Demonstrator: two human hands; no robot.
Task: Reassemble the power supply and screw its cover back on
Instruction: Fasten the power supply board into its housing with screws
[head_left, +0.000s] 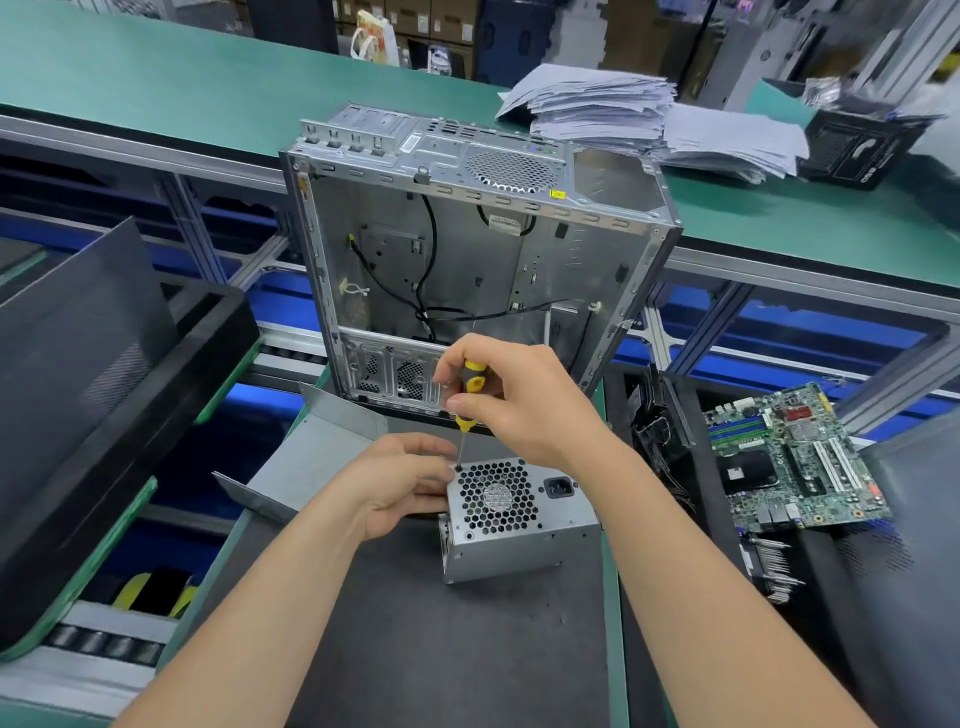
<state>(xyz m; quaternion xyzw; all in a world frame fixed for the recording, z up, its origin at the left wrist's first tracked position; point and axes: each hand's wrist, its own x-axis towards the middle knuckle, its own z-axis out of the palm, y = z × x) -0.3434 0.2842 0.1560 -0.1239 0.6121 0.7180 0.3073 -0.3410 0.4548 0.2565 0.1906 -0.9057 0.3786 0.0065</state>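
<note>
The grey metal power supply (519, 540) stands on the dark mat, its honeycomb fan grille and power socket facing up. My left hand (400, 480) grips its left upper edge. My right hand (519, 400) grips a yellow-and-black screwdriver (470, 395) held nearly upright. The screwdriver's tip sits on the screw hole at the grille face's top left corner. A bent grey sheet-metal cover (306, 457) lies to the left behind my left hand.
An open empty computer case (467, 260) stands upright just behind the power supply. A green motherboard (795, 457) and a bundle of black cables (660, 431) lie at the right. A black tray (104, 395) sits at the left, paper stacks (649, 119) at the back.
</note>
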